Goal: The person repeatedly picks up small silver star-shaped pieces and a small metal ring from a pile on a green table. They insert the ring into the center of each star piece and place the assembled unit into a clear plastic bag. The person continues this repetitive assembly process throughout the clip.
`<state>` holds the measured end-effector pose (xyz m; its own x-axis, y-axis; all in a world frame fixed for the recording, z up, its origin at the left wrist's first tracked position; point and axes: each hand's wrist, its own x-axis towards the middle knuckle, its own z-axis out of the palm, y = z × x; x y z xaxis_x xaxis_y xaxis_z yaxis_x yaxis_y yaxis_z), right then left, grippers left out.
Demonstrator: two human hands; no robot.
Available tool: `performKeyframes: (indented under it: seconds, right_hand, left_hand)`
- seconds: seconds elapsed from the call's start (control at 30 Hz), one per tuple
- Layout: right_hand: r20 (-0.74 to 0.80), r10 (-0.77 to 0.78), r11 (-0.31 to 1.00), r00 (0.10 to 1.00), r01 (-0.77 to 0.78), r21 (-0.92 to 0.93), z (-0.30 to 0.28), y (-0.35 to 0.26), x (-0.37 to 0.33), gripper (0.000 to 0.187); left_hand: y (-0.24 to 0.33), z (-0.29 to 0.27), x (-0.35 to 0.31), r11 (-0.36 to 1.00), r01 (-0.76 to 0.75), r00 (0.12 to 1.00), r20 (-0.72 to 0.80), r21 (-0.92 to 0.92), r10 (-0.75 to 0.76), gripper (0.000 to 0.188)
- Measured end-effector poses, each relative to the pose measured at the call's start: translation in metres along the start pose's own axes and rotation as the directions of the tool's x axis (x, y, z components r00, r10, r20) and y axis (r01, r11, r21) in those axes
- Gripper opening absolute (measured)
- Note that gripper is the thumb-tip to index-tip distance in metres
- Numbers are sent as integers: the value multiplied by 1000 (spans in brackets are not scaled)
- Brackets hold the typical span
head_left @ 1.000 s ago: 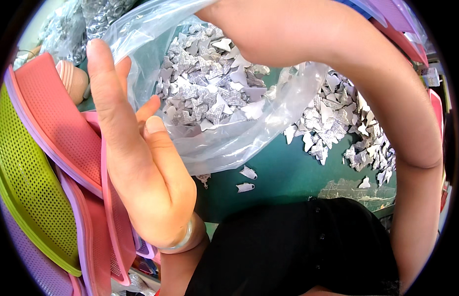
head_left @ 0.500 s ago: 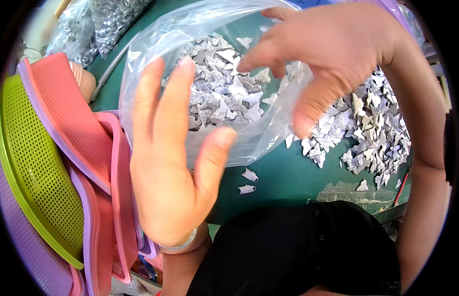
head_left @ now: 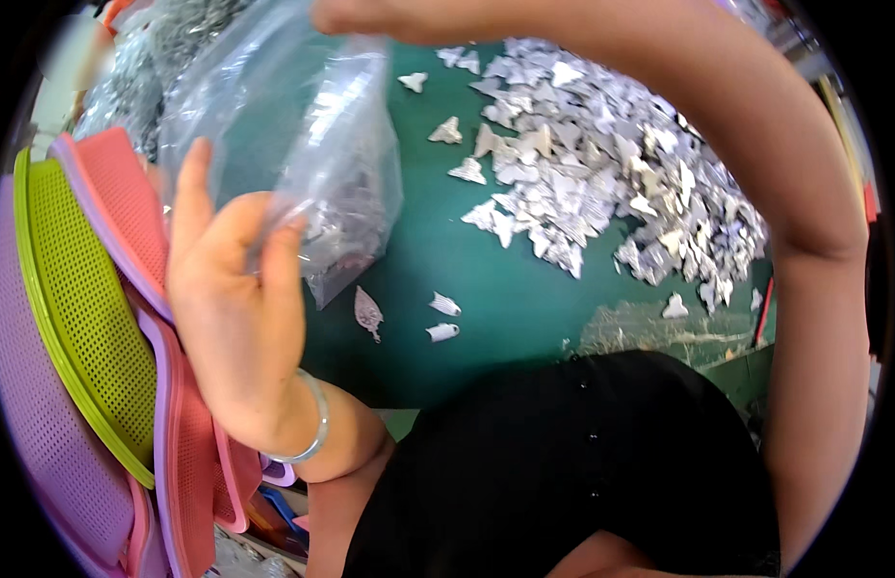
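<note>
A clear plastic bag (head_left: 346,125) stands raised and tilted at the left of the green table, with greyish pieces showing dimly through its lower part. My left hand (head_left: 240,289) pinches the bag's near side between thumb and bent forefinger, another finger stretched upward. At the top edge of the view my right hand (head_left: 370,17) is closed on the bag's upper part; some of its fingers are cut off. To the right of the bag lies a wide pile of small silver metal pieces (head_left: 572,144). A leaf-shaped metal piece (head_left: 367,313) rests just below the bag.
Stacked plastic baskets, including a green basket (head_left: 81,308) and a pink basket (head_left: 129,202), crowd the left side. Filled clear bags (head_left: 158,58) sit at the back left. Two small metal pieces (head_left: 444,304) lie near the table's front edge; a red stick (head_left: 763,310) is at the right.
Both hands, open before, now grip the plastic bag, which has been lifted, tilted and drawn left. The leaf-shaped piece and more of the pile have come into sight.
</note>
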<state>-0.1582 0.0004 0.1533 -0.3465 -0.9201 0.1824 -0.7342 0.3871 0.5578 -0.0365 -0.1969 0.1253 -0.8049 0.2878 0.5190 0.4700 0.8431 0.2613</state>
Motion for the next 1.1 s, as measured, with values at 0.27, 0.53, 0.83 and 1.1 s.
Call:
performKeyframes:
  seconds: [0.27,0.53,0.83,1.1]
  right_hand:
    - [-99,232,812,968,-137,568,18,2,-78,49]
    - [558,429,681,711,-660,317,24,-63,-213,84]
    - [473,526,733,707,-659,170,22,-111,-214,60]
    - [377,534,712,757,-643,283,21,-111,-220,41]
  left_hand:
    - [21,4,-9,994,106,988,116,-31,-101,19]
    - [57,4,-12,995,-97,990,-107,5,97,29]
    - [95,24,-40,946,-233,972,-21,-225,234,30]
    - [111,76,-67,863,37,916,363,-504,173,30]
